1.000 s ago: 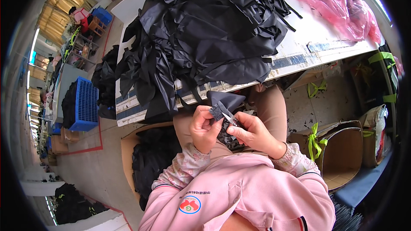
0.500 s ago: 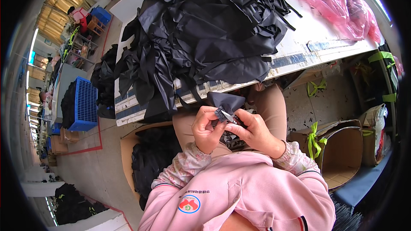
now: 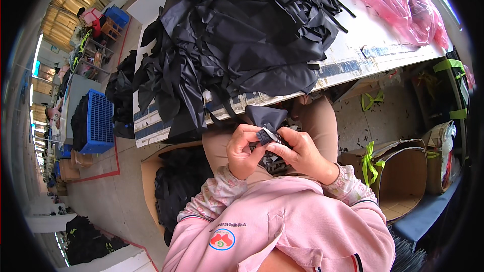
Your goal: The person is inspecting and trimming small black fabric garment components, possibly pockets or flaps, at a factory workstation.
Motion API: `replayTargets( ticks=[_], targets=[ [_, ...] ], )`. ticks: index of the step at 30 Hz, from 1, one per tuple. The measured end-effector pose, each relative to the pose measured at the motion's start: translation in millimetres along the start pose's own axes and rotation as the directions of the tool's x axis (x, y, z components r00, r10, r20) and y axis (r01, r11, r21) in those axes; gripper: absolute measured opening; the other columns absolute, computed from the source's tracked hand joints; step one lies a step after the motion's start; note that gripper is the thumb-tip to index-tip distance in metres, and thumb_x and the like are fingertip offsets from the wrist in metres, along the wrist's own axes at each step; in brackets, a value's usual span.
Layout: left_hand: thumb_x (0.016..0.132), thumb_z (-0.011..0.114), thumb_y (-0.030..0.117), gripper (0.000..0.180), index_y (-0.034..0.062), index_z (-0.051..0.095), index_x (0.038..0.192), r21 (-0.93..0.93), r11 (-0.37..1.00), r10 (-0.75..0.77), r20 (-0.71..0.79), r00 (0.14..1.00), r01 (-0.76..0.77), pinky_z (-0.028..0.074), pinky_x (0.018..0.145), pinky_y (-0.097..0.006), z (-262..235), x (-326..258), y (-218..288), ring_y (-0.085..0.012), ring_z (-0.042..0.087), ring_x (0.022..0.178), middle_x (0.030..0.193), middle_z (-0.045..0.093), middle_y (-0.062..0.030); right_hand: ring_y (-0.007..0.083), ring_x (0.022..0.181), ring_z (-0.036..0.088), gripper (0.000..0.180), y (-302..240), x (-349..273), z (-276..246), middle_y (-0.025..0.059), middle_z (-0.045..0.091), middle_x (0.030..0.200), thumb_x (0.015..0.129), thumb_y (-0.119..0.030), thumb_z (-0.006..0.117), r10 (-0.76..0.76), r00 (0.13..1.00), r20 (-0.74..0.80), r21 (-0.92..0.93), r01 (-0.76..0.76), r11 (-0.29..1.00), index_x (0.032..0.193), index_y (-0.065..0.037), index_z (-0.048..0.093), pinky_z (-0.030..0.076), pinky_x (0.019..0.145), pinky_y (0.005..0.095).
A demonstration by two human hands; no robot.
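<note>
Over my lap, my left hand is closed, its thumb and fingers pinching the edge of a black fabric piece. The rest of the cloth stands up in a fold beyond my fingertips, towards the table. My right hand is closed close beside it. Between its thumb and fingers is a small dark tool with a pale, pointed blade, which touches the gathered cloth edge. My fingers partly hide the tool, so its exact kind cannot be made out.
A large heap of black fabric pieces covers much of the white table in front. Pink plastic sheeting lies at its far right. Cardboard boxes stand at my right; another box holding black cloth is at my left. Farther left is a blue crate.
Both hands stay almost in place over my lap. The cloth edge and the pale blade have turned slightly between my fingertips. The view has shifted a little.
</note>
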State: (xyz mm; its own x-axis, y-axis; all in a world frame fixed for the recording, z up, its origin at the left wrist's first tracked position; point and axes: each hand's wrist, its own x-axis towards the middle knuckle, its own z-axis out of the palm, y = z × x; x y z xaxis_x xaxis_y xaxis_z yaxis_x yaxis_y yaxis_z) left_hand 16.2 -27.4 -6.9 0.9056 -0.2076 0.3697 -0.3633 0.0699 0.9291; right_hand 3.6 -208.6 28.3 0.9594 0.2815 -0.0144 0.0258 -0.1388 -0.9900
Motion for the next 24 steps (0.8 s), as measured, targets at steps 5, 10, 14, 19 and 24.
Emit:
replayTargets(
  ticks=[5,10,14,19,24],
  targets=[
    [0.08,0.064,-0.011,0.016,-0.0028,0.062,0.094,-0.101,0.994,-0.049,0.034,0.998,0.052,0.049,0.078,-0.026,-2.2,3.2,1.6,-0.0147,0.057,0.091,0.104,0.056,-0.0101,0.0078,0.055,0.034,0.033,-1.7,-2.6,-4.1,0.0026,0.041,0.056,0.089,-0.025,0.069,0.071,0.997,0.01,0.065,-0.072,0.995,0.077,0.001,0.053,0.034,0.045,0.0284],
    [0.081,0.062,-0.013,0.017,-0.0039,0.062,0.095,-0.231,0.951,-0.17,0.167,0.971,0.206,0.047,0.083,-0.025,-16.2,14.3,5.8,-0.0143,0.057,0.092,0.104,0.055,-0.0083,0.005,0.054,0.036,0.032,3.6,-0.7,-19.8,-0.0011,0.042,0.057,0.089,-0.027,0.068,0.115,0.986,0.123,0.103,-0.128,0.986,0.079,0.0,0.054,0.032,0.045,0.0272],
    [0.082,0.063,-0.01,0.018,-0.0043,0.062,0.099,-0.326,0.892,-0.21,0.315,0.926,0.313,0.046,0.086,-0.026,-21.8,19.8,4.8,-0.0147,0.057,0.094,0.104,0.055,-0.0076,0.0073,0.055,0.038,0.036,1.1,2.3,-29.5,-0.0004,0.043,0.059,0.087,-0.031,0.07,-0.017,0.984,0.177,-0.024,0.022,0.999,0.08,0.0,0.053,0.032,0.047,0.0296],
    [0.083,0.064,-0.007,0.016,-0.0038,0.064,0.099,-0.342,0.861,-0.244,0.373,0.895,0.377,0.045,0.086,-0.027,-23.0,20.4,5.1,-0.015,0.056,0.095,0.104,0.057,-0.0079,0.0217,0.049,0.042,0.038,-8.7,2.2,-37.1,0.0099,0.045,0.056,0.085,-0.031,0.072,-0.08,0.976,0.204,-0.254,0.132,0.958,0.079,0.0,0.052,0.035,0.048,0.035],
    [0.083,0.064,-0.006,0.015,-0.0031,0.064,0.098,-0.31,0.835,-0.293,0.451,0.843,0.455,0.044,0.085,-0.027,-24.6,20.9,5.0,-0.0141,0.055,0.095,0.103,0.057,-0.0076,0.0394,0.059,0.056,0.039,-15.8,1.4,-39.3,0.0176,0.057,0.062,0.082,-0.033,0.071,-0.115,0.969,0.22,-0.425,0.201,0.883,0.077,0.0,0.052,0.043,0.052,0.0418]
  ],
)
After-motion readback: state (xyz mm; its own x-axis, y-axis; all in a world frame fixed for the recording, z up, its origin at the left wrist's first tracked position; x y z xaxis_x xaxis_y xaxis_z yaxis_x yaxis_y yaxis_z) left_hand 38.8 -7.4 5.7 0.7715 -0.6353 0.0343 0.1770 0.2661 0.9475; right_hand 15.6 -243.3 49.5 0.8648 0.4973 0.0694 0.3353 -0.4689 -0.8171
